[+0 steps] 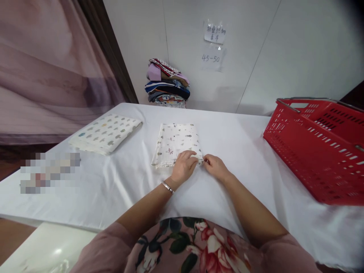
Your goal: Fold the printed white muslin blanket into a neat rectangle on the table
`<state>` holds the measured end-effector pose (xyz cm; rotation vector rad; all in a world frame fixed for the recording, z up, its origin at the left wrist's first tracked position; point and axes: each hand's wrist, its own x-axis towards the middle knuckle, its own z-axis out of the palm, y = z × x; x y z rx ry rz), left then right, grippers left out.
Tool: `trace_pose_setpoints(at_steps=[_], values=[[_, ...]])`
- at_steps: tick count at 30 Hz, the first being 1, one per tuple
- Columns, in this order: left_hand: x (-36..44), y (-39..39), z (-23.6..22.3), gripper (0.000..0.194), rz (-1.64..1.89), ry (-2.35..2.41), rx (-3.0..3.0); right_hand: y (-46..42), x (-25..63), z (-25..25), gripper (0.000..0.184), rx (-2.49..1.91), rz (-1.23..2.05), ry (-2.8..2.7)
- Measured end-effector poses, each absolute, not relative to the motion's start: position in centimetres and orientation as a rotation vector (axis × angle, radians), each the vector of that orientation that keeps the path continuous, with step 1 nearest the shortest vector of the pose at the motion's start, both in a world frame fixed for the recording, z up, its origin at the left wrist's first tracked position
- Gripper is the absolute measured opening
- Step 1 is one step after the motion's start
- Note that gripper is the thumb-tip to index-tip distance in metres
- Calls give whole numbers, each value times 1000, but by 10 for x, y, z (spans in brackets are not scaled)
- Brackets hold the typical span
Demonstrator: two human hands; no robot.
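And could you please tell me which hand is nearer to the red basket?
Right. The right hand is at the near right corner of the folded cloth, left of the red basket; the left hand is on the cloth's near edge, farther left.

Red basket (301, 161): cut off, right edge | pixelated item (50, 175): unidentifiable | textile stack (167, 86): base hidden behind table (241, 148) | folded cloth (178, 137): near edge partly covered by left hand (184, 167) | curtain (51, 72): cut off, left

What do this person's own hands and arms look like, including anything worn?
The left hand and right hand are ungloved. A silver-toned bracelet circles the left wrist; none shows on the right. Dusty-pink sleeves leave the forearms bare.
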<state>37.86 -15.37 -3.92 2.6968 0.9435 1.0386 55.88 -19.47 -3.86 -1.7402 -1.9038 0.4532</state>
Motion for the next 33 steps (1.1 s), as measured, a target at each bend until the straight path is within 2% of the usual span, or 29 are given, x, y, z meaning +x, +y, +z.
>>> trace_pose_setpoints(at_steps=[15, 33], values=[[391, -153, -49, 22, 996, 930, 2843, -192, 561, -45, 7, -1661, 486, -1892], [397, -145, -52, 12, 929, 889, 2745, -194, 558, -39, 3, -1677, 480, -1885]])
